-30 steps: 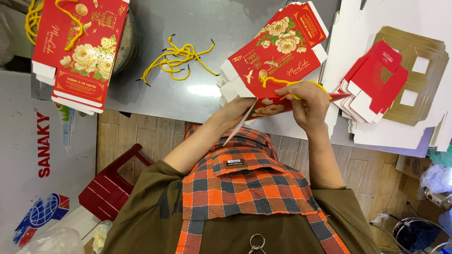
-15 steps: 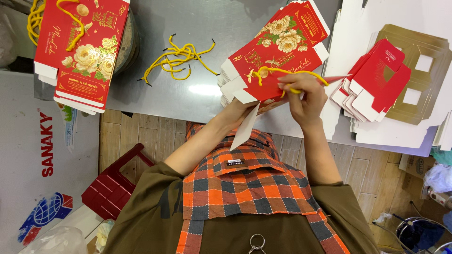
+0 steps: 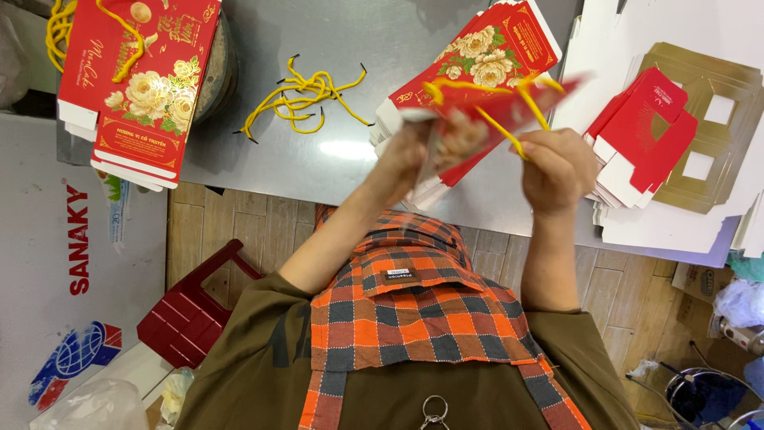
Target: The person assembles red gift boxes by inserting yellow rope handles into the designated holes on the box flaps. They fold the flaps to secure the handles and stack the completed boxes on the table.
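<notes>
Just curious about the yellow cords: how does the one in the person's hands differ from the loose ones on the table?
The held cord is a single piece, threaded into the red box and gripped by the right hand. The loose cords are several, tangled in a heap on the grey table, attached to nothing. The held cord is lifted and blurred; the loose cords lie flat and sharp. Both are yellow.

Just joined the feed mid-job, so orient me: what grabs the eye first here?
Centre frame, both hands, left hand and right hand, hold up a blurred red flat box with a yellow cord looped on it. Loose yellow cords lie on the grey table, and a stack of red floral boxes sits top left.
</notes>
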